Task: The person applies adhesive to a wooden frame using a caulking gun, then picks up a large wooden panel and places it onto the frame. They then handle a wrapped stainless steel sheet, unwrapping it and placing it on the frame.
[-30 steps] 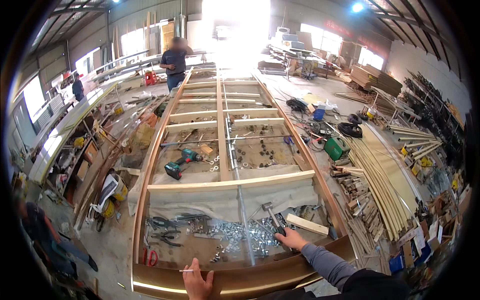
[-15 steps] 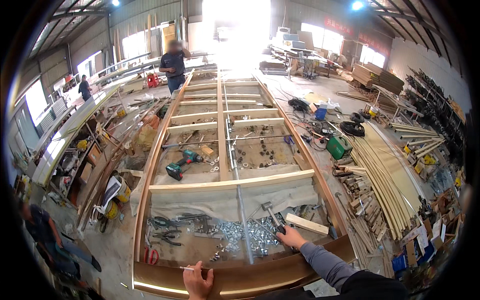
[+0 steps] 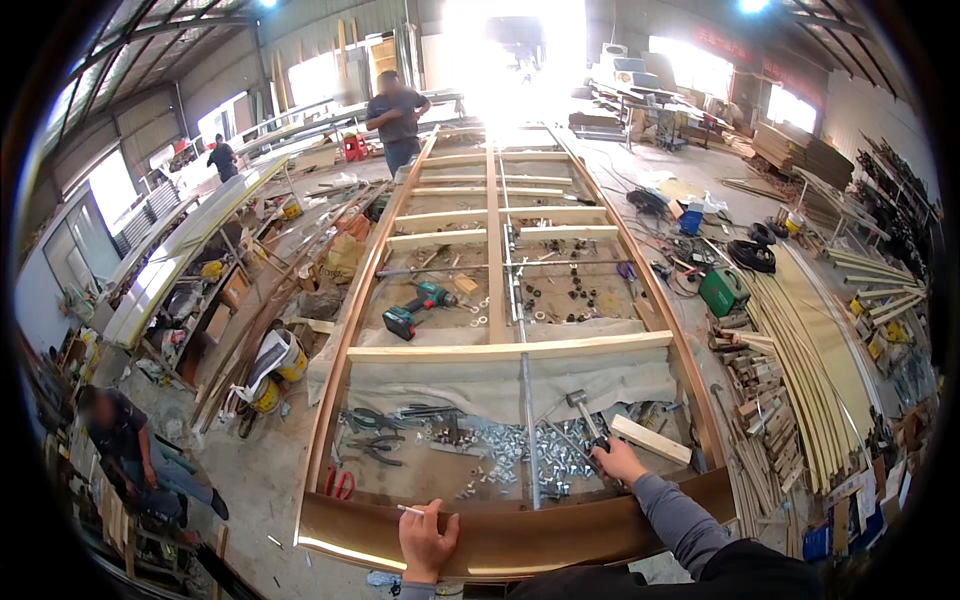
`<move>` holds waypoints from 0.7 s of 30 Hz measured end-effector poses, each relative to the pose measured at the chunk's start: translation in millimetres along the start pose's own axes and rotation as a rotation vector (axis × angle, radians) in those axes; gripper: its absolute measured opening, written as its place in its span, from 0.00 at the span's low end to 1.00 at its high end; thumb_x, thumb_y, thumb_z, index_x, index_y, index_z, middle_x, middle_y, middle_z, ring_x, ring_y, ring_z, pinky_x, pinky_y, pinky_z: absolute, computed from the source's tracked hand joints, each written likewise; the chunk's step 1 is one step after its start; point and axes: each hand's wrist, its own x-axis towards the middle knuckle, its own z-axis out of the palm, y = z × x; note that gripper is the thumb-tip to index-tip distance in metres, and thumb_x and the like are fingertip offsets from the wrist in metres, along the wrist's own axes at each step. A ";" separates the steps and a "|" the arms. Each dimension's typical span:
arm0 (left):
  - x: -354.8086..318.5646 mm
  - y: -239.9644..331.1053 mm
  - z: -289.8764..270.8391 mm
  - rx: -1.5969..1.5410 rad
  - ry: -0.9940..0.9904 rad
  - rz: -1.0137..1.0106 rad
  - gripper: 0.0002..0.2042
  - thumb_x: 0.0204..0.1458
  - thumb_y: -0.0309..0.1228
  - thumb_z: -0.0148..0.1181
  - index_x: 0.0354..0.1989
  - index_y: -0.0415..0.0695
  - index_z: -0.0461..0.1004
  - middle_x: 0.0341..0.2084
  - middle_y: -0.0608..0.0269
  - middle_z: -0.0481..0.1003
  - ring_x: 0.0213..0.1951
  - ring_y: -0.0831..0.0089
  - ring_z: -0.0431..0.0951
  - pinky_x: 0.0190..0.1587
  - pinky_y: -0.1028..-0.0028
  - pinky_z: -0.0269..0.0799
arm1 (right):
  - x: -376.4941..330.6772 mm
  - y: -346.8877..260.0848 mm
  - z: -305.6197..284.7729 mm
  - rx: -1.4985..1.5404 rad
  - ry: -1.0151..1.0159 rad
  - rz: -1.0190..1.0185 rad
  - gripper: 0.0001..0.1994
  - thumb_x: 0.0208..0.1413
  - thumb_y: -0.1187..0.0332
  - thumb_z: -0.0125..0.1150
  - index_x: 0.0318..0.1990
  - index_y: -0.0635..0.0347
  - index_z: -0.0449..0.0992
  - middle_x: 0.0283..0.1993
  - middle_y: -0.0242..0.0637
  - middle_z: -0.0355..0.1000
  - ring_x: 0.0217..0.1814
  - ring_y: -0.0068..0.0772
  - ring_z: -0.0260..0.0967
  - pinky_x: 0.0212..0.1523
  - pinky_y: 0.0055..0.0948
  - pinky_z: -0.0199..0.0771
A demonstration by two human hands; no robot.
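Note:
My right hand (image 3: 621, 462) is closed round the dark handle of a hammer (image 3: 577, 399), whose metal head points away from me. The hammer lies over the far-right side of a heap of silvery bolts (image 3: 535, 455). At the near edge, my left hand (image 3: 428, 538) rests on the brown end beam (image 3: 600, 530) of a long frame, a cigarette (image 3: 411, 510) pinched between its fingers. Pliers (image 3: 372, 443) and red-handled cutters (image 3: 341, 485) lie left of the bolts. A wood block (image 3: 650, 439) sits right of the hammer.
A pale wooden crossbar (image 3: 510, 347) spans the frame, with a cordless drill (image 3: 418, 310) beyond it. One person (image 3: 398, 115) stands at the far left of the frame, another (image 3: 130, 440) at the near left. Timber strips (image 3: 800, 350) and a green machine (image 3: 722, 292) lie right.
The view has swung left, so the scene sits farther right. The person at the far end has lowered a raised hand from the head. My hands keep their holds.

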 end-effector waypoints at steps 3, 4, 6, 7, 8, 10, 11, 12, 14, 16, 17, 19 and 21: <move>-4.5 -5.9 -6.7 0.025 0.012 -0.018 0.21 0.53 0.39 0.74 0.52 0.44 0.76 0.36 0.55 0.79 0.41 0.52 0.79 0.47 0.55 0.74 | -13.4 -41.1 1.3 0.186 -0.064 0.072 0.12 0.67 0.64 0.65 0.42 0.64 0.74 0.27 0.35 0.76 0.23 0.28 0.74 0.22 0.31 0.73; 2.0 -3.0 -5.2 0.016 0.021 -0.003 0.21 0.53 0.39 0.73 0.52 0.44 0.76 0.36 0.55 0.79 0.42 0.52 0.79 0.47 0.55 0.74 | -2.4 -36.6 -2.4 0.153 -0.031 0.019 0.12 0.67 0.64 0.65 0.42 0.64 0.74 0.27 0.35 0.76 0.23 0.28 0.74 0.22 0.31 0.72; 3.0 2.3 -0.3 0.009 0.020 0.013 0.21 0.53 0.39 0.73 0.52 0.45 0.76 0.37 0.55 0.79 0.42 0.52 0.79 0.48 0.55 0.74 | 9.9 5.5 -2.6 0.072 0.016 -0.047 0.11 0.67 0.64 0.64 0.41 0.65 0.74 0.26 0.35 0.75 0.23 0.28 0.74 0.22 0.31 0.72; 0.9 -0.3 -1.0 0.026 0.013 0.007 0.21 0.53 0.39 0.73 0.52 0.45 0.76 0.37 0.55 0.79 0.42 0.52 0.79 0.48 0.55 0.74 | 7.3 2.4 -1.2 0.033 0.021 -0.060 0.12 0.67 0.63 0.64 0.41 0.64 0.74 0.26 0.35 0.75 0.22 0.27 0.73 0.21 0.31 0.70; -2.8 -0.1 -3.1 0.051 0.008 -0.009 0.21 0.53 0.39 0.73 0.53 0.45 0.76 0.37 0.55 0.79 0.42 0.52 0.79 0.48 0.55 0.74 | -3.2 -19.6 -0.9 0.029 -0.032 -0.022 0.13 0.68 0.60 0.63 0.42 0.63 0.74 0.26 0.35 0.75 0.22 0.26 0.71 0.21 0.32 0.69; 5.6 7.9 -2.8 0.000 0.025 0.007 0.21 0.52 0.38 0.73 0.52 0.44 0.76 0.37 0.54 0.79 0.42 0.51 0.79 0.49 0.54 0.73 | -1.6 -10.7 -4.3 0.048 0.034 -0.094 0.14 0.69 0.59 0.62 0.42 0.62 0.75 0.26 0.35 0.75 0.21 0.26 0.70 0.21 0.31 0.68; 6.9 8.5 -3.1 -0.006 0.025 0.011 0.21 0.52 0.38 0.73 0.52 0.44 0.76 0.37 0.54 0.79 0.42 0.51 0.79 0.49 0.54 0.73 | -0.9 -12.2 -5.8 0.057 0.032 -0.094 0.14 0.69 0.59 0.62 0.42 0.62 0.75 0.26 0.34 0.75 0.21 0.25 0.70 0.21 0.31 0.68; 8.6 8.3 -2.8 -0.011 0.027 0.015 0.21 0.53 0.38 0.73 0.52 0.44 0.76 0.37 0.54 0.79 0.42 0.51 0.79 0.49 0.54 0.73 | -0.4 -14.0 -6.2 0.066 0.030 -0.096 0.14 0.69 0.58 0.62 0.42 0.62 0.75 0.26 0.34 0.74 0.21 0.25 0.69 0.21 0.30 0.68; 4.9 5.5 -4.2 0.000 0.026 0.014 0.20 0.53 0.37 0.73 0.51 0.44 0.76 0.37 0.55 0.79 0.43 0.51 0.79 0.49 0.54 0.73 | -5.0 -17.4 -7.3 0.119 -0.003 -0.064 0.13 0.69 0.59 0.62 0.42 0.61 0.75 0.27 0.33 0.74 0.21 0.25 0.69 0.21 0.30 0.67; 8.5 6.6 -4.6 0.002 0.026 0.007 0.20 0.53 0.37 0.73 0.51 0.44 0.76 0.36 0.55 0.79 0.42 0.52 0.79 0.49 0.55 0.73 | -2.3 -27.8 -8.6 0.201 -0.063 -0.011 0.13 0.69 0.59 0.62 0.42 0.61 0.76 0.27 0.33 0.73 0.22 0.24 0.68 0.21 0.29 0.66; 7.7 8.6 -12.1 0.012 0.011 -0.022 0.20 0.53 0.37 0.73 0.51 0.45 0.77 0.36 0.55 0.79 0.42 0.52 0.79 0.48 0.55 0.73 | -17.4 -54.6 -6.8 0.301 -0.086 0.036 0.13 0.69 0.59 0.62 0.41 0.61 0.76 0.27 0.32 0.73 0.23 0.24 0.68 0.22 0.29 0.67; 8.4 11.7 -20.7 0.023 -0.023 -0.060 0.20 0.52 0.38 0.73 0.51 0.45 0.77 0.36 0.55 0.79 0.42 0.53 0.79 0.48 0.56 0.73 | -13.1 -47.4 -14.1 0.271 -0.095 -0.016 0.12 0.69 0.61 0.63 0.40 0.62 0.76 0.28 0.32 0.73 0.24 0.24 0.69 0.24 0.29 0.69; 7.8 11.5 -20.5 0.000 -0.016 -0.072 0.20 0.53 0.38 0.73 0.51 0.45 0.77 0.36 0.55 0.80 0.42 0.54 0.79 0.47 0.56 0.74 | -5.5 -32.2 -11.6 0.246 -0.031 -0.087 0.11 0.69 0.63 0.63 0.40 0.62 0.75 0.28 0.31 0.73 0.23 0.24 0.69 0.23 0.29 0.70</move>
